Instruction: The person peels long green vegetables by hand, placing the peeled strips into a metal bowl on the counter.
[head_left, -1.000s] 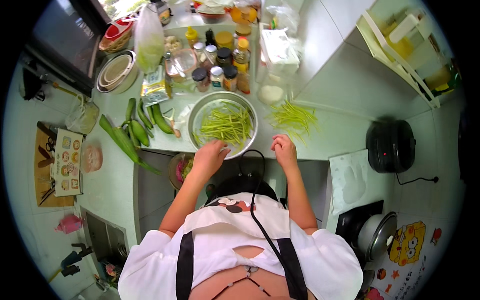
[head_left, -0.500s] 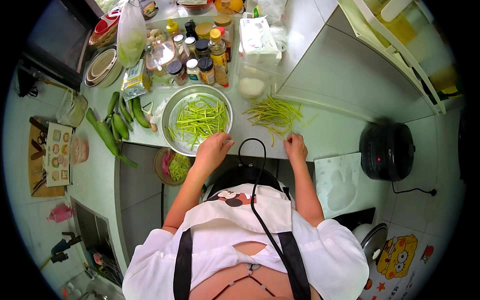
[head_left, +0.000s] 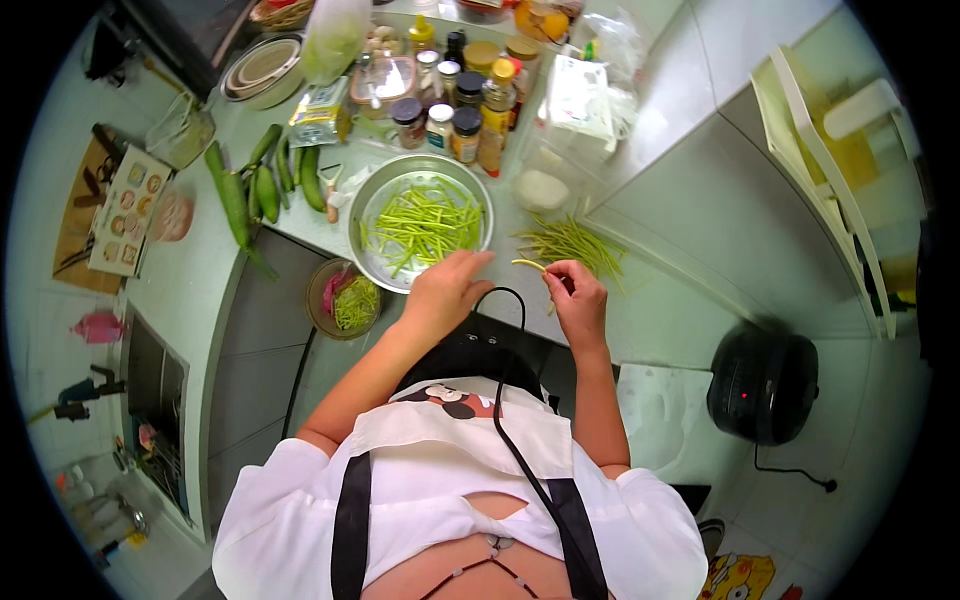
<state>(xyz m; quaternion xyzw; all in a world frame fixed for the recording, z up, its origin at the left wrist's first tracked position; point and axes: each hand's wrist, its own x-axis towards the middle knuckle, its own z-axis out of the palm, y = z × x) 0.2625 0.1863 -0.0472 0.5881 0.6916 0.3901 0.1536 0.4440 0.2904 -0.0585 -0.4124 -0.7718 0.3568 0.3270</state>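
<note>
My right hand (head_left: 577, 295) is closed in a pinch on a thin green stem (head_left: 529, 264), whose pale end points left towards my other hand. My left hand (head_left: 452, 288) is beside the bowl's near right rim, thumb and forefinger apart, with nothing visible between them. Cut lengths of green stem (head_left: 425, 225) lie in a round metal bowl (head_left: 357, 245). Just beyond my right hand, a loose pile of longer green stems (head_left: 575, 247) rests on the counter.
Below the counter edge, a bin (head_left: 318, 305) holds green scraps. Long green gourds (head_left: 235, 205) and a peeler (head_left: 332, 200) lie left of the bowl. Sauce bottles and jars (head_left: 466, 135) crowd behind it. A black cooker (head_left: 763, 385) stands at right; a black cable (head_left: 512, 425) hangs before me.
The view has swung, shifting the counter in the picture. My right hand has come up and in from the counter edge with a stem. My left hand has moved right, its fingers now apart.
</note>
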